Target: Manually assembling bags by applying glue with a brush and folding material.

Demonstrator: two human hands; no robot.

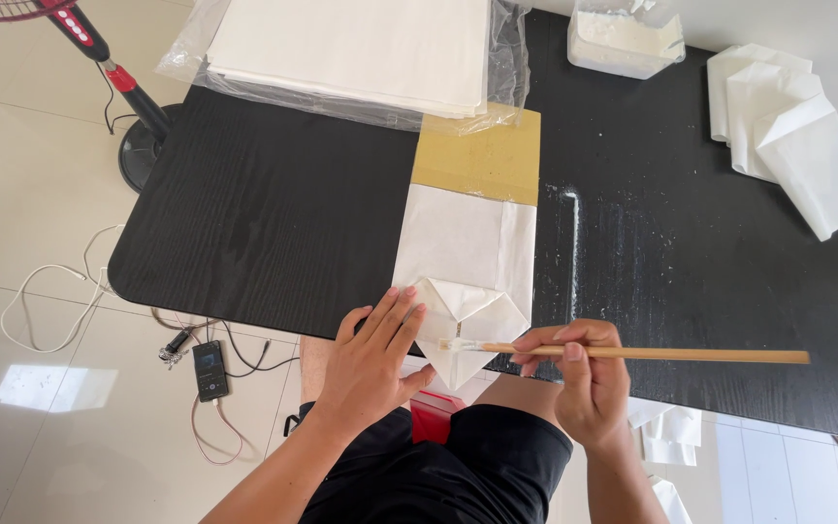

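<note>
My left hand (372,361) lies flat, fingers spread, pinning the folded bag (465,281) at the worktop's (273,213) near edge. My right hand (584,374) is clamped on the brush (632,353), its tip on the flap. Excess paste could smear the worktop.

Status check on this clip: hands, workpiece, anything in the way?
Left hand flat on folded white paper bag. Right hand holds wooden brush, tip on the bag's folded flap. Nothing in the way.
</note>
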